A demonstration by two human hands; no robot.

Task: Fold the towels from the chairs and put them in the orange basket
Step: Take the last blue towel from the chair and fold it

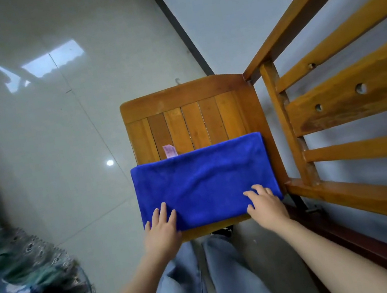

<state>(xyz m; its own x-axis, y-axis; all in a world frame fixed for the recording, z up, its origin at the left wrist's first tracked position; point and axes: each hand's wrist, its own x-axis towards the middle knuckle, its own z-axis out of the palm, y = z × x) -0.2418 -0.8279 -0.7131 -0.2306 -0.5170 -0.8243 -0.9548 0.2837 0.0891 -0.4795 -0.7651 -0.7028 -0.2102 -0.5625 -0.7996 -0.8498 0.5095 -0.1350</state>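
Head view: a blue towel [204, 183], folded into a long rectangle, lies across the near half of a wooden chair seat [188, 111], its long side running along the near edge and its right end reaching almost to the seat's right edge. A small pink tag [170, 151] sticks out from under the towel's far edge, near the left. The left hand [161, 225] lies flat on the towel's near left corner, fingers spread and gripping nothing. The right hand [265, 202] rests palm-down on the near right corner, fingers slightly curled and open, nothing clasped. Legs in light blue jeans [198, 282] stand just before the seat. A slatted wooden frame [349, 98] stands to the right, patterned fabric [5, 257] at the left, over a glossy tiled floor [53, 119]
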